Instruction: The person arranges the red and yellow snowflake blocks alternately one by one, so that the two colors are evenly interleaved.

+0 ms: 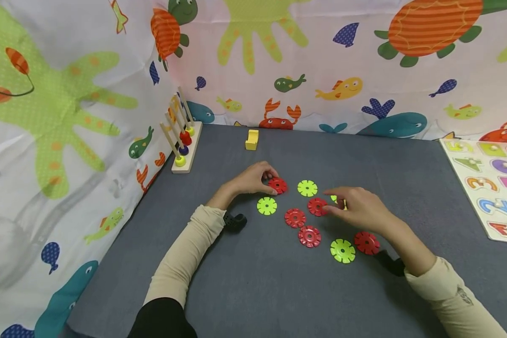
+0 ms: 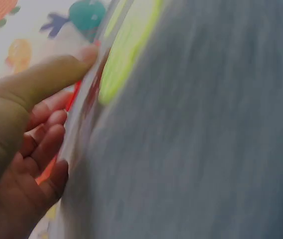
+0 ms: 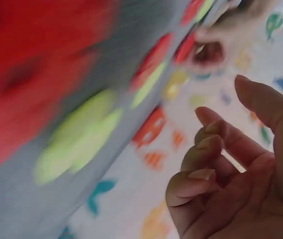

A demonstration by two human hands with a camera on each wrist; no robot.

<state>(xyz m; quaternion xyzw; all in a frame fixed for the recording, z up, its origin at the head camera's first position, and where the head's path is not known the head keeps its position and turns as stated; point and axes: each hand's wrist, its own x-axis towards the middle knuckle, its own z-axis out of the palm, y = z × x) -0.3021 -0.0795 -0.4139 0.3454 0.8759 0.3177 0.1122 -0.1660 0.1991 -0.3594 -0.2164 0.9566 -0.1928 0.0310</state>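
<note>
My left hand (image 1: 250, 180) pinches a red notched disc (image 1: 279, 185) by its edge between thumb and fingers. In the left wrist view that disc is only a thin red sliver (image 2: 74, 94) beyond the thumb. My right hand (image 1: 361, 207) hovers over the discs with thumb and forefinger apart and nothing between them. Its fingertips are right by another red disc (image 1: 317, 206), and a green disc (image 1: 334, 199) is mostly hidden behind them. Around the hands lie a green disc (image 1: 266, 205), a second green one (image 1: 307, 188), and red discs (image 1: 295, 218).
Nearer to me are a red disc (image 1: 310, 236), a green disc (image 1: 342, 250) and a dark red one (image 1: 367, 242). A peg stand (image 1: 188, 148) with beads is at the back left, beside a yellow block (image 1: 251, 140). A number puzzle board (image 1: 486, 188) lies at right.
</note>
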